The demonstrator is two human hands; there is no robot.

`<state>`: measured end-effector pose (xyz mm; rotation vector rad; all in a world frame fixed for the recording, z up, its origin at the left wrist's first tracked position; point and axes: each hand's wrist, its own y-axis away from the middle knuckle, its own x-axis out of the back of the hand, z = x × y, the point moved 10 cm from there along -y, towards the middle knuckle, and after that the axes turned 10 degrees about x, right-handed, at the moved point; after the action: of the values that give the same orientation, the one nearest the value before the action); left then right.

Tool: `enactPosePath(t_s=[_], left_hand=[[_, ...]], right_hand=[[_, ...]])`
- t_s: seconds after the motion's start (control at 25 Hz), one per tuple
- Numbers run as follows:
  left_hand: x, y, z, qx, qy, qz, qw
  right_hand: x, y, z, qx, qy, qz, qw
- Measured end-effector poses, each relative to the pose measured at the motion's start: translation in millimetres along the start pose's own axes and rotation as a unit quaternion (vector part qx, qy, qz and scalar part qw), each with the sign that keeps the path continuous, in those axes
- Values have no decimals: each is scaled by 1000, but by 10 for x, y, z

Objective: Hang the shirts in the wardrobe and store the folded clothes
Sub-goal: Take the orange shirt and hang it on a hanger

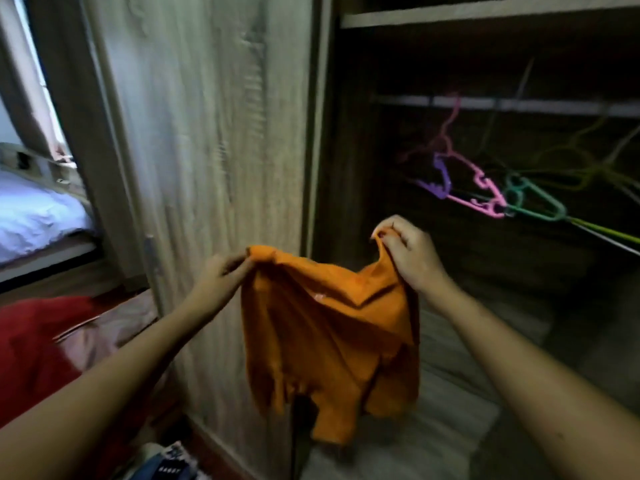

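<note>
An orange shirt [329, 341] hangs in the air in front of the open wardrobe, held up by its top edge. My left hand [221, 275] pinches its left top corner. My right hand [408, 254] grips the right top corner a little higher. The rest of the shirt droops between and below my hands. Inside the dark wardrobe a rail [519, 105] carries empty plastic hangers: a pink hanger [481, 188], a purple hanger [440, 178] and a green hanger [533, 202], with dimmer ones further right.
The wardrobe's wooden door panel [207, 133] stands left of the opening. A red cloth [34, 348] lies at the lower left, and folded clothes [162, 462] show at the bottom edge. A bed [34, 216] is at the far left. A shelf [485, 12] runs above the rail.
</note>
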<state>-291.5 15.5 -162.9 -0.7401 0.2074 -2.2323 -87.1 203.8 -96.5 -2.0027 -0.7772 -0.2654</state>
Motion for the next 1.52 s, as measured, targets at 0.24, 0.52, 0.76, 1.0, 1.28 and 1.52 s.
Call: enactPosePath(t_s=[0.24,0.52,0.76,1.0,1.28,1.52], left_hand=[[-1282,-54,1353,-126,-55,-158,978],[-1891,145,1336,21,89,-399,912],[-2192,77,917,36,28,-386,921],[-1862,-235,953,82,77,-313,943],[-1765,91,454,120,98,-487,859],[-1647,-132,12,22,-209,-437,874]], right_hand=[[237,469,167,29,107,-181,977],[1036,491,351,-106,-123,51,985],[690,517,359,-174,-84,-110,975],[-216,967,541,-197,-120,-223,947],[269,460,445,-141,-143,4,979],[645,394,387,-75,-63,96,991]])
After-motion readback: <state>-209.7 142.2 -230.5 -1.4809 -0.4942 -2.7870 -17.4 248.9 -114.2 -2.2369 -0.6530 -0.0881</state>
